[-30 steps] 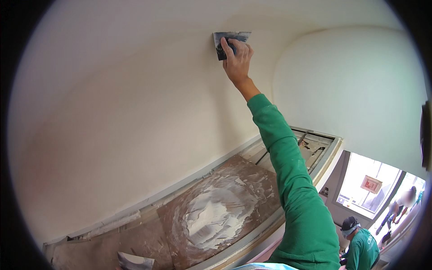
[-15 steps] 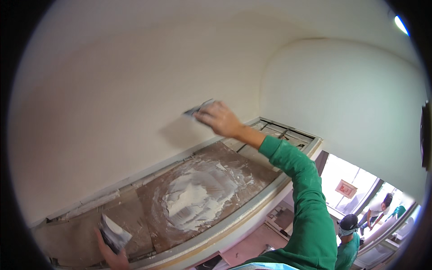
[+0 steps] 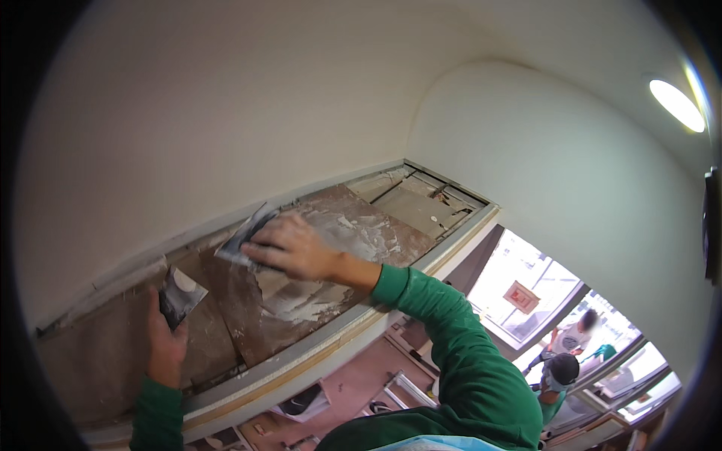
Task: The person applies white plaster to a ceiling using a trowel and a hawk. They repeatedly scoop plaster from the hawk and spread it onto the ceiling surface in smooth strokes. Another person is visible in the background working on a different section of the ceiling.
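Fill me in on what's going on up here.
Someone in green sleeves has a tool in each hand. The left grip holds a scraper; the right grip holds a second scraper over a brown board smeared with white paste. Whether that blade touches the board is hard to tell. Lower down on the right are a person in green and another in white.

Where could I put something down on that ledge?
Maybe the dusty brown stretch left of the left hand, or the strip between that hand and the pasty board. The board's crowded: white paste, right hand and scraper above.
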A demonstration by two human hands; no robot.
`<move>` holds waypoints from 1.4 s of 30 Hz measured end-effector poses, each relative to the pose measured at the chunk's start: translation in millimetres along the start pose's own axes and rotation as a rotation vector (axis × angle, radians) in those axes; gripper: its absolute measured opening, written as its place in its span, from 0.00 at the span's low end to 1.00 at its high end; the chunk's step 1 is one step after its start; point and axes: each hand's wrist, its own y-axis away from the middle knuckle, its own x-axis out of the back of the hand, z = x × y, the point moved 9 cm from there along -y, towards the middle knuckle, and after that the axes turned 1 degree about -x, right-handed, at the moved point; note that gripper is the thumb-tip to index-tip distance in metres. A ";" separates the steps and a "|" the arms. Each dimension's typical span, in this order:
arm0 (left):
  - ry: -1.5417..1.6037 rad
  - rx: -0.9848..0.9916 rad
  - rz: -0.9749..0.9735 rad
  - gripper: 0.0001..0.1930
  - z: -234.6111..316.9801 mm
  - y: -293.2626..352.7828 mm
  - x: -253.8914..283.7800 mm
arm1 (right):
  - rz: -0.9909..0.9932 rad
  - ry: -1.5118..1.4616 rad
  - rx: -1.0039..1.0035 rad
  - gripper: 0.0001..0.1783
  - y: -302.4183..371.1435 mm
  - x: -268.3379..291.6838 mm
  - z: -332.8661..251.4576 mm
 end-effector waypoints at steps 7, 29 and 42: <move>0.045 0.050 0.025 0.25 -15.6 50.0 -52.6 | 0.115 -0.005 -0.229 0.34 38.7 11.7 37.6; 0.057 0.245 -0.063 0.29 -49.9 89.6 -75.3 | 0.086 -0.285 -0.134 0.30 34.0 -4.8 18.1; -0.615 -0.151 -0.192 0.31 2.4 56.8 -29.8 | -0.033 -0.565 -0.159 0.18 41.2 -25.6 20.9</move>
